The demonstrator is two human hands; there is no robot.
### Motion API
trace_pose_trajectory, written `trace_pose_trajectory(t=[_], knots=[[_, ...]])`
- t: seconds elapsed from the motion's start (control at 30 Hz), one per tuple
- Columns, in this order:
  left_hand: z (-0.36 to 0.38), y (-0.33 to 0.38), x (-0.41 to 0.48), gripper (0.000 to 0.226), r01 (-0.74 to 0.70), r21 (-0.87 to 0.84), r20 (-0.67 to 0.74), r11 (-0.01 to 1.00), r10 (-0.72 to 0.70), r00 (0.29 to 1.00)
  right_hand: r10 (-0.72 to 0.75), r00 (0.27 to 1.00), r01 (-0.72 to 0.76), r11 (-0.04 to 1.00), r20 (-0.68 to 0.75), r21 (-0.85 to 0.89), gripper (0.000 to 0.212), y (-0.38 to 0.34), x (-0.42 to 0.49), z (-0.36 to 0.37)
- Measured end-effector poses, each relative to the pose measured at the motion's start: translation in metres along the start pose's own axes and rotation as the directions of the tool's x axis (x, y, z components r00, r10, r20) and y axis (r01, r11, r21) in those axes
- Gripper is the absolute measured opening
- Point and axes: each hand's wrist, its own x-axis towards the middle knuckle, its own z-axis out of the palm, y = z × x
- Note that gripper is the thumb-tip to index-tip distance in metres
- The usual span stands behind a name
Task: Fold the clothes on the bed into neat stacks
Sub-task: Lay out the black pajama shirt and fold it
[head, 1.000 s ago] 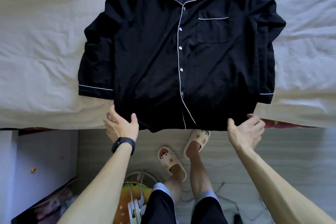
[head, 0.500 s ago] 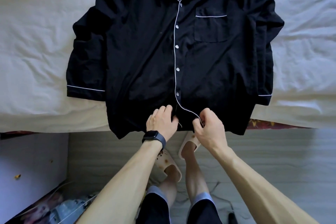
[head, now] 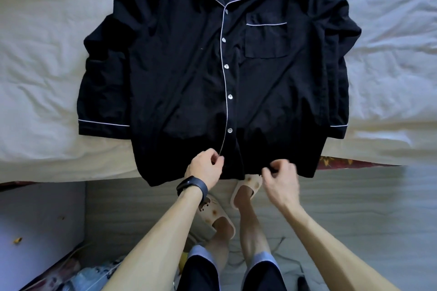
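Left hand [head: 205, 168], a black band [head: 191, 186] on its wrist, pinches the hem of the black long-sleeved fabric pyjama shirt with white piping [head: 179, 73] where the button line ends. Right hand [head: 280, 178], blurred, curls on the same hem and seems to nip it too. Face up on the white-sheeted bed [head: 42, 59], the shirt has its collar toward the bed's far side and its hem overhanging the bed's near edge. Its long axis runs straight away from both hands, which are equally near. No brand, label or writing can be read.
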Motion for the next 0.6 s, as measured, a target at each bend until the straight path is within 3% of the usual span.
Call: trace_pose_trajectory(t=[0.07, 0.13, 0.17, 0.23, 0.3, 0.33, 0.4, 0.47, 0.6], knots=[[-0.005, -0.009, 0.003, 0.021, 0.024, 0.065, -0.048, 0.998, -0.020, 0.999, 0.135, 0.968, -0.108, 0.985, -0.211, 0.135, 0.036, 0.005, 0.017, -0.015], [-0.011, -0.018, 0.000, 0.024, 0.042, 0.080, -0.142, 0.996, -0.030, 0.989, 0.269, 0.927, -0.208, 0.949, -0.262, 0.239, 0.060, 0.007, 0.034, -0.029], [-0.014, -0.023, -0.002, 0.028, 0.066, 0.012, -0.264, 0.998, -0.060, 0.963, 0.322, 0.915, -0.259, 0.931, -0.245, 0.257, 0.072, 0.006, 0.043, -0.036], [-0.027, -0.033, -0.004, 0.041, 0.147, -0.225, -0.531, 0.963, -0.248, 0.810, 0.398, 0.900, -0.349, 0.902, -0.176, 0.256, 0.086, 0.009, 0.059, -0.048], [-0.049, -0.044, 0.001, 0.061, 0.297, -0.395, -0.562, 0.869, -0.485, 0.670, 0.435, 0.896, -0.405, 0.884, -0.092, 0.233, 0.078, 0.014, 0.069, -0.058], [-0.060, -0.052, 0.005, 0.070, 0.390, -0.400, -0.506, 0.829, -0.555, 0.660, 0.426, 0.903, -0.404, 0.888, -0.058, 0.219, 0.069, 0.015, 0.071, -0.063], [-0.079, -0.065, 0.013, 0.064, 0.501, -0.250, -0.392, 0.828, -0.560, 0.730, 0.368, 0.929, -0.354, 0.912, -0.036, 0.207, 0.050, 0.018, 0.069, -0.070], [-0.091, -0.070, 0.016, 0.041, 0.468, -0.152, -0.355, 0.871, -0.490, 0.796, 0.317, 0.946, -0.298, 0.932, -0.067, 0.204, 0.037, 0.018, 0.064, -0.078], [-0.106, -0.079, -0.002, 0.031, 0.336, -0.261, -0.437, 0.905, -0.421, 0.795, 0.280, 0.952, -0.256, 0.951, -0.128, 0.176, 0.031, 0.029, 0.048, -0.098]])
